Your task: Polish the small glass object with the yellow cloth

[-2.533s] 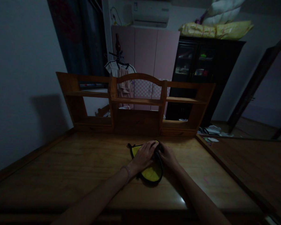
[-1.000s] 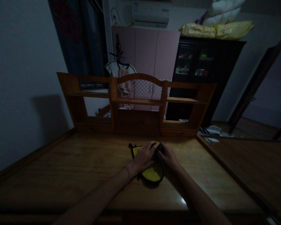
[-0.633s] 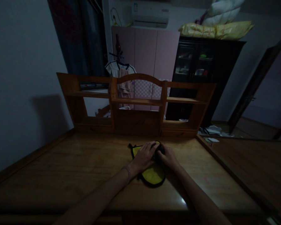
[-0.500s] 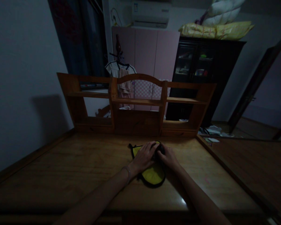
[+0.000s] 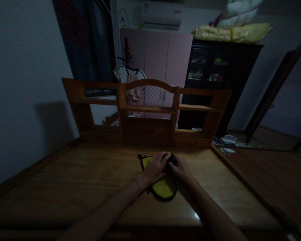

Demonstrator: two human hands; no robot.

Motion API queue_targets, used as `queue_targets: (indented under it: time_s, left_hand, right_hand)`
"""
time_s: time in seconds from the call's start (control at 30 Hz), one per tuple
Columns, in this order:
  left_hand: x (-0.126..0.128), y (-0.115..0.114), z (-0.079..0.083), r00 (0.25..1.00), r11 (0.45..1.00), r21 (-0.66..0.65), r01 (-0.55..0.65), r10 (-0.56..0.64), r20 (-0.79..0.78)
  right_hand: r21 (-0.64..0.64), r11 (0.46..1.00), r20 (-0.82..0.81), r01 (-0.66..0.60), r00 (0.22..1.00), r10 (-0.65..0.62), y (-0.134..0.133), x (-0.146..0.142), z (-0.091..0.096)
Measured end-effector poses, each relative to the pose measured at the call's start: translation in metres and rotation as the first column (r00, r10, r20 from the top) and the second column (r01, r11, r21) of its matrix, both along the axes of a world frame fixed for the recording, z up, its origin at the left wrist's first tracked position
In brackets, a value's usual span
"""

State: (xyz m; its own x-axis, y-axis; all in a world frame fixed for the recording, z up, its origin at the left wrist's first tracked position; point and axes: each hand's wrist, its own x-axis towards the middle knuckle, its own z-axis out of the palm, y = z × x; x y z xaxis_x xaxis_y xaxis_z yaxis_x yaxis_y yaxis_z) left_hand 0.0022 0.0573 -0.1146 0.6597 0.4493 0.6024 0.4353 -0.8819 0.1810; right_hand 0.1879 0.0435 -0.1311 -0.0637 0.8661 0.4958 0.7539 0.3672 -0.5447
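Observation:
A yellow pouch with black edging (image 5: pixel 165 188) lies flat on the wooden desk, a dark tab sticking out at its far left corner. Across its middle rests my left hand (image 5: pixel 155 165), fingers bent and pressed together against a small black object (image 5: pixel 173 159). From the right side my right hand (image 5: pixel 181 169) grips that same object, thumb towards me. Dim light and my fingers hide most of it, so its kind is unclear. Both hands meet over the far half of the pouch.
A wooden shelf unit (image 5: pixel 147 108) stands along the back of the desk (image 5: pixel 77 180). On the left is a wall (image 5: pixel 22 83); a raised wooden edge (image 5: pixel 240 177) runs down the right. Behind are a pink wardrobe (image 5: pixel 155 57) and a dark cabinet (image 5: pixel 230 70).

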Motion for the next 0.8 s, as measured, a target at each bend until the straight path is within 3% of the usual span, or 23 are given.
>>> queue_targets:
  time_s: [0.8]
  left_hand:
    - [-0.0022,0.0000,0.0008,0.999,1.000,-0.023,0.003,-0.002,0.038]
  right_hand:
    - [0.027,1.000,-0.028,-0.003,1.000,0.004,0.0023,0.0031,-0.0044]
